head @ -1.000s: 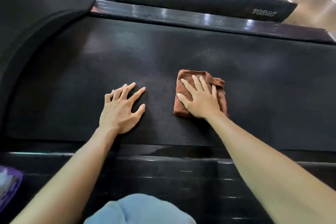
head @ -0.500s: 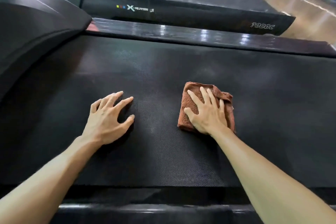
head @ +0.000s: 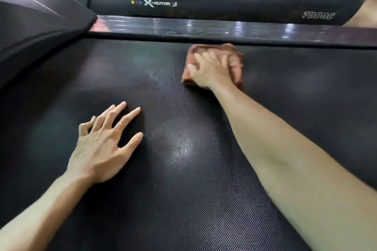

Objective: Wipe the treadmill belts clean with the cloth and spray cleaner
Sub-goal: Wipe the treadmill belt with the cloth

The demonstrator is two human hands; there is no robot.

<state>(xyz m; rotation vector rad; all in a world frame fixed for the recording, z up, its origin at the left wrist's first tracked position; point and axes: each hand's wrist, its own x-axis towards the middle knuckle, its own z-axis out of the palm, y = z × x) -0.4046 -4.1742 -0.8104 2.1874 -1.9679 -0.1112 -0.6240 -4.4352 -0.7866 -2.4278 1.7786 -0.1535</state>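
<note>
Nearest, the left hand [head: 102,146] is bracing on the treadmill belt [head: 61,91], fingers straight and spread, holding nothing. Farther out, the right hand [head: 212,71] is pressing the folded brown cloth [head: 206,49] flat against the belt close to the far side rail [head: 224,26]; its fingers, blurred, are apparently lying extended on top. Wiping is under way; the next stroke probably calls for drawing the cloth back. No spray cleaner is showing.
</note>
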